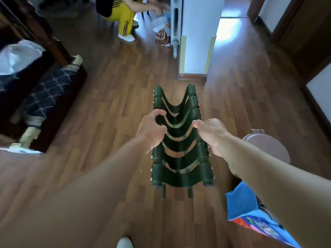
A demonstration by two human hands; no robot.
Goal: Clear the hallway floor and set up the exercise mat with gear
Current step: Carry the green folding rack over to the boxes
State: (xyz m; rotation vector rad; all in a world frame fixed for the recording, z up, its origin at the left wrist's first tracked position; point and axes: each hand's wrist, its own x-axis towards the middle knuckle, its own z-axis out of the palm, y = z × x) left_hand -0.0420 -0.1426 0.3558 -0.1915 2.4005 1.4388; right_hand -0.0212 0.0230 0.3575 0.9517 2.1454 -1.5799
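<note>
A dark green folding stool [180, 154] with several webbing straps slung between two side bars is in the middle of the head view, over the wooden floor [111, 111]. My left hand [152, 128] curls around its left bar. My right hand [210, 133] grips the right bar, fingers hidden under the edge. The stool's legs are folded beneath the near end and I cannot tell whether it touches the floor.
A dark bed [41, 97] with a checked blanket stands at the left. A person in yellow trousers [123, 20] crouches at the back by bags [162, 33] and a white radiator [175, 25]. A pink round bin [266, 145] and a blue printed bag [250, 212] are at my right.
</note>
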